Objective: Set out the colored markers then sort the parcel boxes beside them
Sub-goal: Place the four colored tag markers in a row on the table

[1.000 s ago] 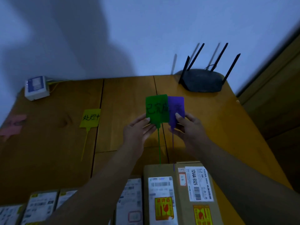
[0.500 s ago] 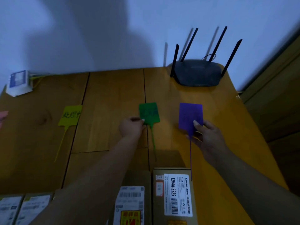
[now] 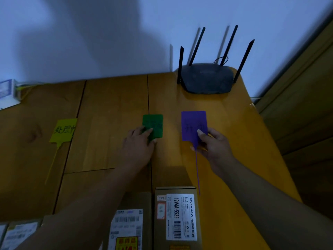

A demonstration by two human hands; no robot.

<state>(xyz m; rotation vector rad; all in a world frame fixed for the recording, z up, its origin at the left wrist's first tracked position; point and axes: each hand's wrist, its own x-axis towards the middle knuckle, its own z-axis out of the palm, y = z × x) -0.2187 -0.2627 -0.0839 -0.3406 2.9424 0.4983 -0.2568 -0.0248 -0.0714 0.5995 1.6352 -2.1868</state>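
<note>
Green marker point(image 3: 153, 126), parted from the purple marker point(image 3: 193, 123) my right hand point(image 3: 214, 143) pinches, now lies under left hand's point(image 3: 138, 145) flat fingers; sorting soon.

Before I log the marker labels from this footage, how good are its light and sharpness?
Head view: dim bluish light; a large soft shadow on the wall. Writing on the yellow marker is legible, on the green marker too dark, on the purple marker faint. Wide-angle bending curves the table edge; frame corners smear; the box label is sharp.
</note>
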